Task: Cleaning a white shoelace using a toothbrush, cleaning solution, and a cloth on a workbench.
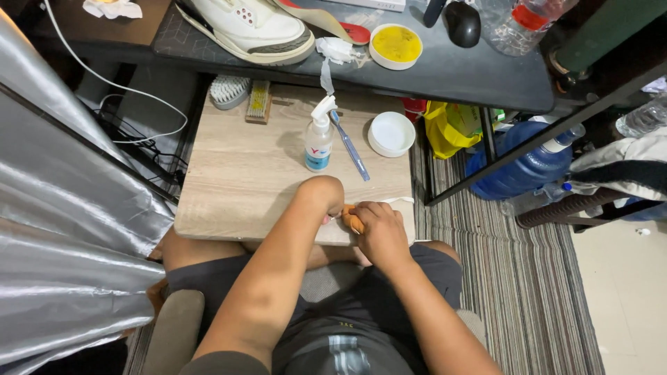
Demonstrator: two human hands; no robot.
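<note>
Right now both hands, left (321, 196) and right (379, 226), are closing together around a small orange-brown object (353, 221) at the pale wooden desk's (236, 173) near edge; loosening could be dropping it onto the lap.

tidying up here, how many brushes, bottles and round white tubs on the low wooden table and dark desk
brushes: 3 (white scrub brush, wooden brush, blue toothbrush)
bottles: 2 (spray bottle, clear plastic bottle)
round tubs: 2 (yellow-filled tub, white tub)
total: 7
</note>
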